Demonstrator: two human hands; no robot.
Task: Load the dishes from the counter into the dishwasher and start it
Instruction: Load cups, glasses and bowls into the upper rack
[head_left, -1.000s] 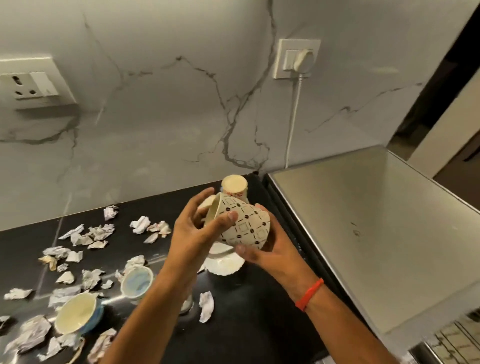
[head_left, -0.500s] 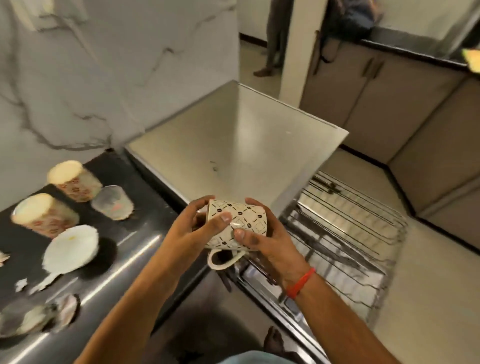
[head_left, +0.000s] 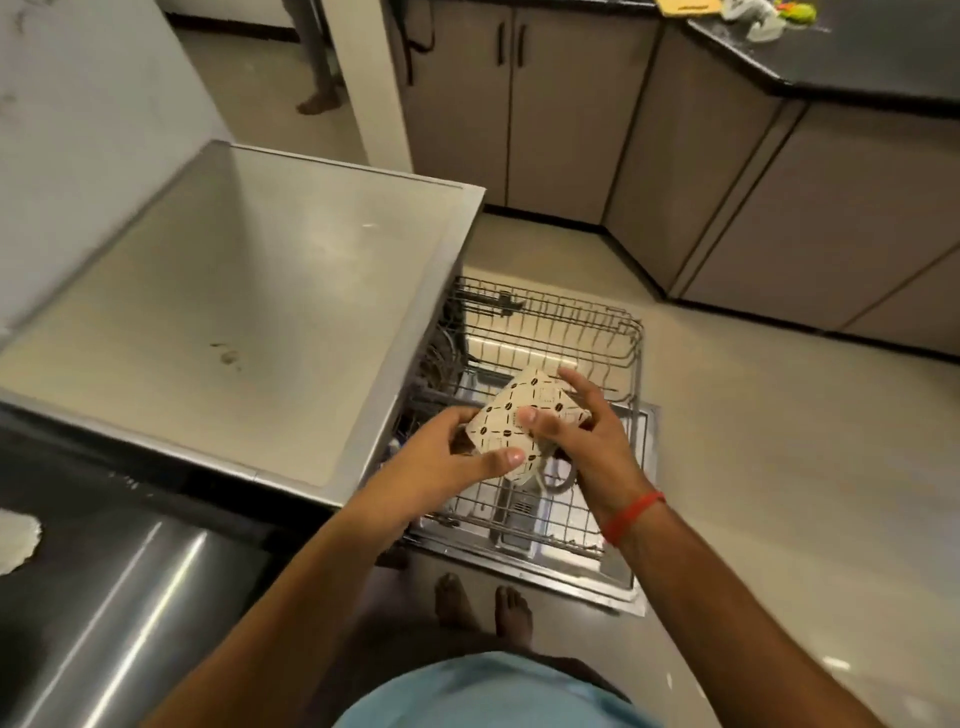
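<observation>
Cream patterned mug (head_left: 524, 426), tilted with its handle hanging low, is gripped between left hand (head_left: 441, 457) and right hand (head_left: 587, 431) directly above the dishwasher rack (head_left: 582, 332).

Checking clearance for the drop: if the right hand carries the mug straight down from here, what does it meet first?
Most likely the wire rack of the open dishwasher, right below the right hand and mug. Nothing shows between them, though depth from this head view is uncertain.
</observation>
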